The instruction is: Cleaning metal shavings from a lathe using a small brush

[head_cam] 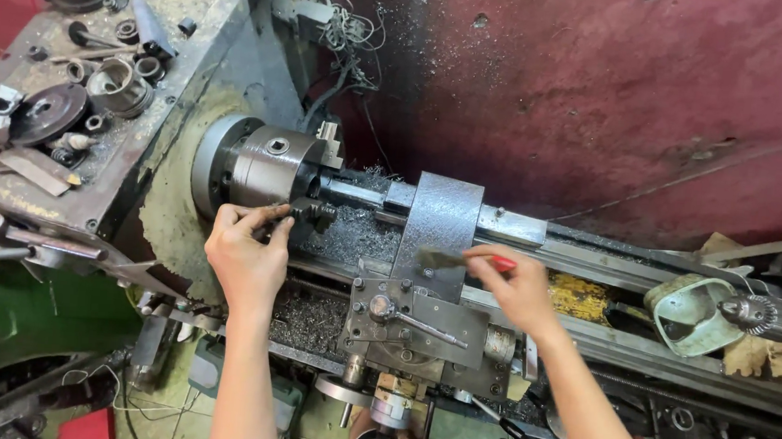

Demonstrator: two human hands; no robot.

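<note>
Left hand [246, 255] pinches a small dark metal part [311, 213] just beside the lathe chuck [271, 167]; right hand [516, 288] grips a red-handled brush [462, 259], bristles pointing toward the left hand.

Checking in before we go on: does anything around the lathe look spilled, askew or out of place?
Metal chips lie heaped on the bed beside the chuck, more below. The left hand grips a dark part there; the right hand holds a brush. Loose rings clutter the headstock top.
</note>
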